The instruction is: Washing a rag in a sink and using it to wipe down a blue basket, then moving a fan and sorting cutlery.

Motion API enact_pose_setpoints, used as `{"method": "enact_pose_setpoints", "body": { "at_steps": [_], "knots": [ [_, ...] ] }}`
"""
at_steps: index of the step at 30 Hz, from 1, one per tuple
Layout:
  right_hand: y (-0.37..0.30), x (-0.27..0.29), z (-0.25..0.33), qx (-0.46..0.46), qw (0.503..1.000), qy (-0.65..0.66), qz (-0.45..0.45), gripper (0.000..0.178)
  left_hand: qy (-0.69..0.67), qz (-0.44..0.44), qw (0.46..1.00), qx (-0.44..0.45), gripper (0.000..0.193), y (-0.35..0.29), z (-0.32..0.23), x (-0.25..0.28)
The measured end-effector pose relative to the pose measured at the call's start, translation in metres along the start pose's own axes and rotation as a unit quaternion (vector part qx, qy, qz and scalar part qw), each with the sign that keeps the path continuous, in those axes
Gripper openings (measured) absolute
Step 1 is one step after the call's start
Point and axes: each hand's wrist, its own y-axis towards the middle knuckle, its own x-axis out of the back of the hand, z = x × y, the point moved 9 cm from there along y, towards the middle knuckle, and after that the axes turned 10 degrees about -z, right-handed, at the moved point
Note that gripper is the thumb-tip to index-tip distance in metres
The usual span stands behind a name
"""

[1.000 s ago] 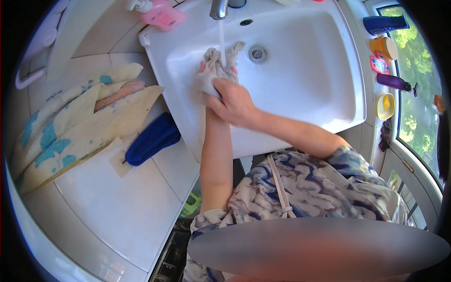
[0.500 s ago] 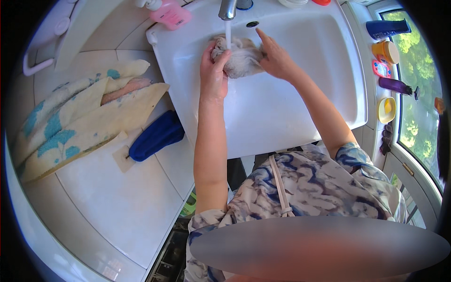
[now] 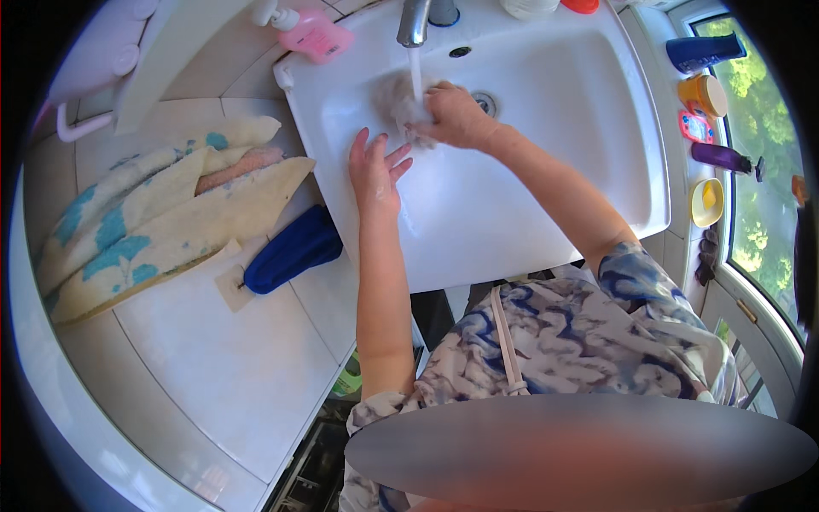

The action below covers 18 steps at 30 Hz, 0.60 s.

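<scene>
A wet greyish-white cloth, blurred by motion, is in the white sink under the running water of the chrome tap. On the cloth's right side my right hand grips it, with the fingers curled onto the fabric. My left hand is open just below and to the left of the cloth, apart from it, its fingers spread and holding nothing. Part of the cloth is hidden behind my right fingers.
A pink pump bottle stands at the sink's back left corner. Left of the sink hang a patterned towel and a dark blue cloth. On the right-hand windowsill are a blue tube, a purple bottle and a yellow soap dish.
My left hand has let go of the cloth and drawn down toward me, fingers spreading. My right hand has moved left onto the cloth, uncovering the drain. The cloth has shifted left.
</scene>
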Motion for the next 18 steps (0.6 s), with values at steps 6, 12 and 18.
{"method": "enact_pose_setpoints", "body": {
  "at_steps": [6,12,18],
  "knots": [
    [0.005,0.036,0.004,0.031,0.978,0.079,-0.191,0.03,0.184,0.003,0.96,-0.212,0.041,-0.019,-0.037,-0.007],
    [-0.004,-0.026,-0.055,-0.336,0.605,0.712,-0.12,0.035,0.257,-0.004,0.802,-0.539,0.042,-0.084,-0.122,-0.07],
    [-0.017,0.023,-0.019,-0.188,0.928,0.3,-0.115,0.035,0.328,-0.052,0.53,-0.78,0.057,-0.119,-0.192,-0.148]
  ]
}}
